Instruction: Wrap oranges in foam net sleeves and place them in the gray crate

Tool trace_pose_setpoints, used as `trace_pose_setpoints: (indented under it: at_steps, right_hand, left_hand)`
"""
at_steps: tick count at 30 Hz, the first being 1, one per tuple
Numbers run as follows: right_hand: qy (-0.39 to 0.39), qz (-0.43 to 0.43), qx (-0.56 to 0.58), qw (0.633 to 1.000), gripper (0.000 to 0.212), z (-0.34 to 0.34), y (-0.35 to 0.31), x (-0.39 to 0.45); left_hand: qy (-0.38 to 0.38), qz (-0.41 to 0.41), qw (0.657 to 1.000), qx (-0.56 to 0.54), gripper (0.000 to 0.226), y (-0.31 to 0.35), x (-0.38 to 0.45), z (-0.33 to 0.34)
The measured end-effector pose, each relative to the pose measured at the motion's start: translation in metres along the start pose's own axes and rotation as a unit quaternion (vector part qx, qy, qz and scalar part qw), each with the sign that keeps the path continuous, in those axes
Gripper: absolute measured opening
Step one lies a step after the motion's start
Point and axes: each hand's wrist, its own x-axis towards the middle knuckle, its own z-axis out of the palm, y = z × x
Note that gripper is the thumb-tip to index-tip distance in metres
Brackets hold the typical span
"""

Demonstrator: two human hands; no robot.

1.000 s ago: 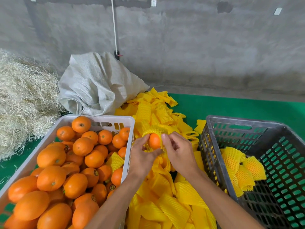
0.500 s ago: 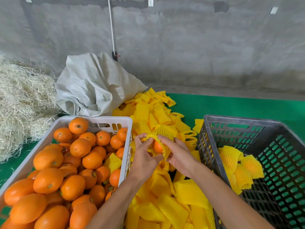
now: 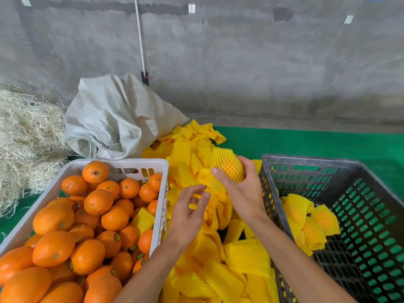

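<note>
Nearest the camera, two bare forearms are reaching forward over a heap of loose yellow foam net sleeves (image 3: 218,278), too many and too overlapped to count, lying between two crates. The left hand (image 3: 188,213) is hovering low over the heap with its fingers loosely spread and gripping nothing. The right hand (image 3: 242,189) is curling its fingers and thumb around one wrapped orange (image 3: 228,165), holding it above the heap, just beside the near-left corner of the gray crate (image 3: 306,165) and still outside it. The orange is showing as a rounded lump fully covered by yellow diamond mesh, its orange skin glowing through the holes, with a slack tail of sleeve hanging from its lower left end.

To the left, a white crate (image 3: 122,164) is holding a pile of bare oranges (image 3: 98,202), well over twenty showing, some bearing small round stickers; one stray yellow sleeve (image 3: 143,219) is lying among them by the right wall. To the right, the gray crate is holding about three wrapped oranges (image 3: 308,224) bunched against its left wall, their edges overlapping.

Farther back, one crumpled woven sack (image 3: 113,119) is slumping behind the white crate, one mound of straw (image 3: 26,136) is sitting at far left, and green matting (image 3: 306,143) is running to a concrete wall (image 3: 240,62).
</note>
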Motion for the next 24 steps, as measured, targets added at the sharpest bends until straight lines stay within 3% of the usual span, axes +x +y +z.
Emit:
trace_pose_setpoints:
  at_steps: [5,11,15,19,24]
  right_hand:
    - [0.142,-0.112,-0.121,0.976,0.086,-0.054,-0.013,0.027]
    - [0.214,-0.012,-0.258,0.942,0.087,-0.103,0.038,0.048]
    - [0.147,0.105,-0.321,0.930,0.082,-0.113,0.083,0.045]
    - [0.017,0.213,-0.333,0.919,0.049,-0.114,0.121,0.037]
    - [0.003,0.227,-0.386,0.894,0.050,-0.115,0.113,0.039]
  left_hand:
    - [-0.001,-0.009,0.999,0.035,0.014,-0.005,-0.002,0.006]
    - [-0.010,0.009,0.999,0.031,0.013,-0.005,-0.005,0.007]
    - [-0.012,0.005,0.999,0.037,0.014,-0.007,-0.003,0.004]
    - [-0.018,-0.012,0.998,0.051,0.015,-0.009,-0.003,0.002]
    - [-0.023,-0.013,0.998,0.063,0.015,-0.011,-0.002,0.003]
